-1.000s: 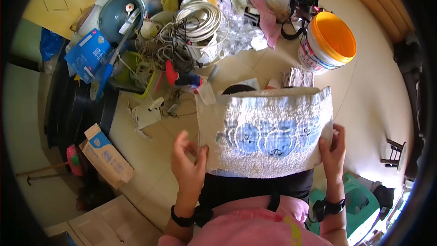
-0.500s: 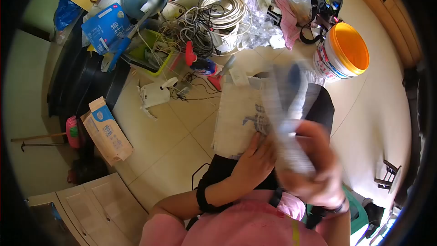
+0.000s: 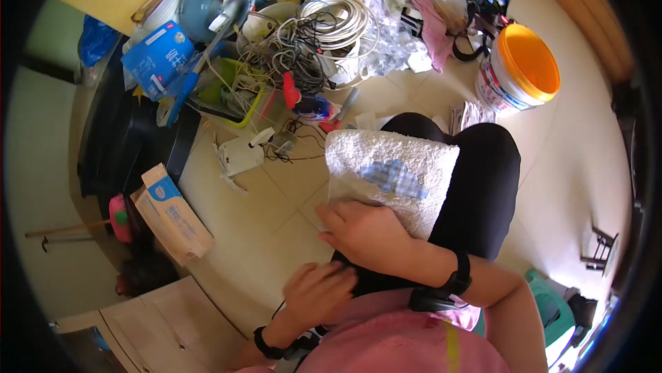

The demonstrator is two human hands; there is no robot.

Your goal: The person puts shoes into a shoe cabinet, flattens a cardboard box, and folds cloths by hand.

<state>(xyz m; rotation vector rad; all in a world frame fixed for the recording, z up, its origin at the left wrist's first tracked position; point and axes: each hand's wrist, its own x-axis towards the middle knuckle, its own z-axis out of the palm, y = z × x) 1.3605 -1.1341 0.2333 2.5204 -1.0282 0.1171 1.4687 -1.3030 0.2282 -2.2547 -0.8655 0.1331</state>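
A white terry cloth [image 3: 431, 156] with a blue checked patch lies folded across my lap, on my black-trousered legs [image 3: 486, 187]. My right hand [image 3: 365, 232] rests at the cloth's near left edge, its fingers bent towards the left; whether they pinch the edge is hidden. Just below and to the left, my left hand [image 3: 318, 295] is off the cloth, with its fingers apart and slightly blurred, holding nothing.
Coiled white cable [image 3: 338, 18], a red-topped spray bottle [image 3: 310, 105], a green basket [image 3: 238, 118] and a blue-grey basin [image 3: 207, 4] lie ahead. An orange-rimmed bucket [image 3: 507, 80] stands right. A cardboard box [image 3: 176, 218] sits left, a green stool [image 3: 552, 311] lower right.
The cloth, first held wide open between both hands, is now folded smaller on my lap. My right hand has swept over to the left, and my left hand has come off the cloth.
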